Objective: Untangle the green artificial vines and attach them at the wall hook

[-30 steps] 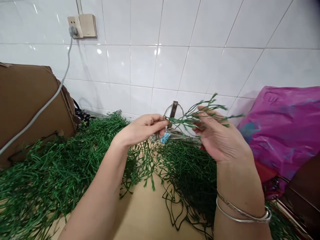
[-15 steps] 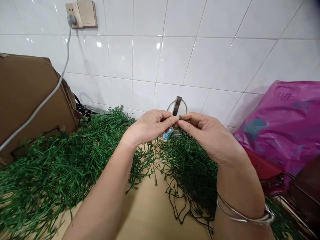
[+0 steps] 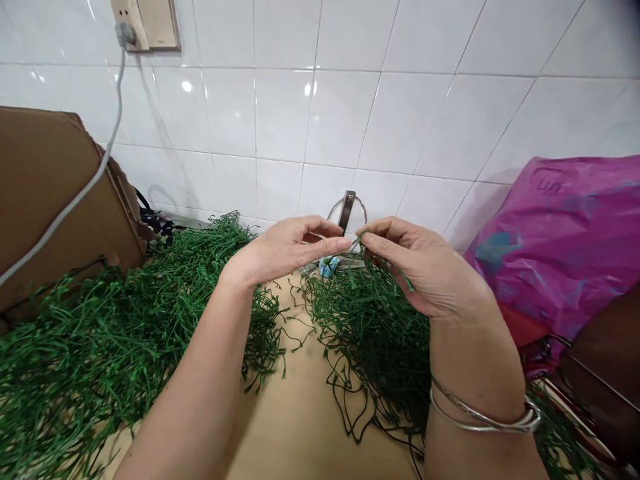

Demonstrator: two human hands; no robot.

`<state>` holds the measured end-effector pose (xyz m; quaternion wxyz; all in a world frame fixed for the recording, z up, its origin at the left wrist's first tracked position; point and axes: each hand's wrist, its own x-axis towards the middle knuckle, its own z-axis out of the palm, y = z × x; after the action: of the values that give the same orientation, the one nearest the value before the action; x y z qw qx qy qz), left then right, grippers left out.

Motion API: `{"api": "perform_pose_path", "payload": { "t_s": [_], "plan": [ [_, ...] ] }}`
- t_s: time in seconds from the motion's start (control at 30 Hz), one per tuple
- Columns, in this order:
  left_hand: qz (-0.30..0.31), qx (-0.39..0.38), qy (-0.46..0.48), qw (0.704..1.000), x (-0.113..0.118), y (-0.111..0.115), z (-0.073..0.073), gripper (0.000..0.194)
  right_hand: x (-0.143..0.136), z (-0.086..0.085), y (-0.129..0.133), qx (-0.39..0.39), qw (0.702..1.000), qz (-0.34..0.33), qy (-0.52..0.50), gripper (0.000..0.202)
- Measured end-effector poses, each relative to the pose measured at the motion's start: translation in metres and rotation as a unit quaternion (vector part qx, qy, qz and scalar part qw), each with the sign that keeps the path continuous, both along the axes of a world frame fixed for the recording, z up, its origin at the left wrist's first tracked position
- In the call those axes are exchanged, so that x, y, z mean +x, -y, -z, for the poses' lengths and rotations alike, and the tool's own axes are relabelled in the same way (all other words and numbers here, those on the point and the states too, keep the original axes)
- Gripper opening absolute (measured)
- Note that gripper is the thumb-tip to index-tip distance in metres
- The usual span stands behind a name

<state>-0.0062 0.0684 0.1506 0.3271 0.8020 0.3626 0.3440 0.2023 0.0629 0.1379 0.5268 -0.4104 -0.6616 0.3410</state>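
My right hand [image 3: 417, 263] pinches thin green cords [image 3: 367, 257] between thumb and fingertips; their strands hang below it. Just left of it, my left hand [image 3: 285, 253] has its thumb stretched out and apart from its fingers, with nothing visible between them. The thumb tip points at the pinched cords. Under my right hand lies a dark heap of green cords [image 3: 385, 347]. Left of my left forearm spreads a larger pile of green cords [image 3: 130, 327] with small knotted, frayed ends.
Behind the hands, against the white tiled wall, stands a dark strip-like metal piece [image 3: 346, 212] beside a small blue-and-white item [image 3: 329, 267]. A cardboard box [image 3: 55, 200] and grey cable [image 3: 75, 200] are at left. A magenta plastic bag [image 3: 565, 247] fills the right.
My left hand has come away from the right one and its thumb and fingers have parted. The right hand still pinches the cords. The view has shifted slightly right.
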Motion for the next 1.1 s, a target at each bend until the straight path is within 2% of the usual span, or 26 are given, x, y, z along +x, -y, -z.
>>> {"api": "perform_pose_path", "payload": {
  "t_s": [0.1,0.17,0.27,0.4,0.53,0.63,0.87,1.1],
  "plan": [
    [0.027,-0.029,0.058,0.998,0.003,-0.003,0.003,0.043,-0.006,0.001,-0.002,-0.011,0.999,-0.02,-0.038,0.032],
    [0.035,-0.05,0.049,0.997,0.004,-0.004,0.004,0.037,-0.007,0.001,-0.003,-0.024,0.998,-0.022,-0.057,0.032],
    [0.04,-0.029,0.048,0.998,0.003,-0.005,0.004,0.025,-0.006,0.001,-0.003,-0.034,0.996,-0.027,-0.077,0.028],
    [0.033,0.005,0.083,0.996,-0.001,-0.005,0.002,0.036,-0.009,0.002,-0.006,-0.031,0.992,-0.024,-0.117,0.024],
    [0.0,0.0,0.07,0.998,0.001,-0.007,0.003,0.038,-0.012,0.004,-0.007,-0.022,0.991,-0.017,-0.133,0.024],
    [0.004,0.012,0.071,0.997,0.004,-0.011,0.007,0.036,-0.011,0.005,-0.008,-0.014,0.99,-0.024,-0.141,0.022],
    [-0.011,0.005,0.082,0.997,-0.004,-0.02,0.011,0.029,-0.01,0.006,-0.008,0.084,0.993,0.03,-0.073,0.01],
    [-0.047,0.042,0.05,0.997,-0.005,-0.017,0.01,0.021,-0.009,0.004,-0.004,0.036,0.999,0.027,-0.005,0.014]
  ]
}}
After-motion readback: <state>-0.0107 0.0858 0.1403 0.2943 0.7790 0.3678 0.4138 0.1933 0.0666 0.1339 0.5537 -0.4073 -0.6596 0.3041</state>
